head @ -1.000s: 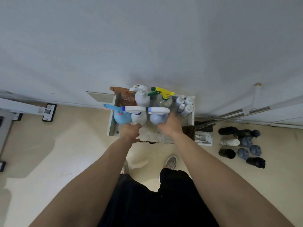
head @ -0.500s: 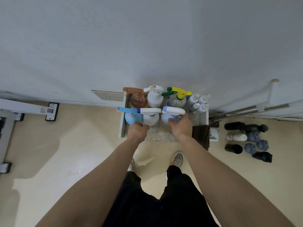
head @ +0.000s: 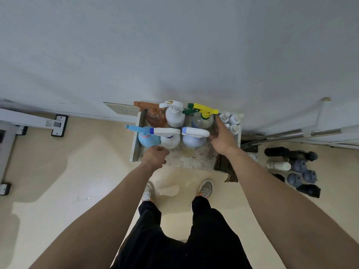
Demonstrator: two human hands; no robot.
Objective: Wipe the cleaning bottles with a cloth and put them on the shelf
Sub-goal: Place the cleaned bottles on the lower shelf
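Right hand point(head: 222, 139) between 6 sprayers point(head: 174, 118) and small bottles point(head: 235, 119).

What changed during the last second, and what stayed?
The right hand left the front right spray bottle and moved back and right, toward the small white bottles. The left hand drew slightly back toward the front of the shelf. Nothing on the shelf moved.

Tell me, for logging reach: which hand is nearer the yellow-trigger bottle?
Right. The right hand is close beside the yellow-trigger bottle, on its right; the left hand is farther off, in front of the blue bottle.
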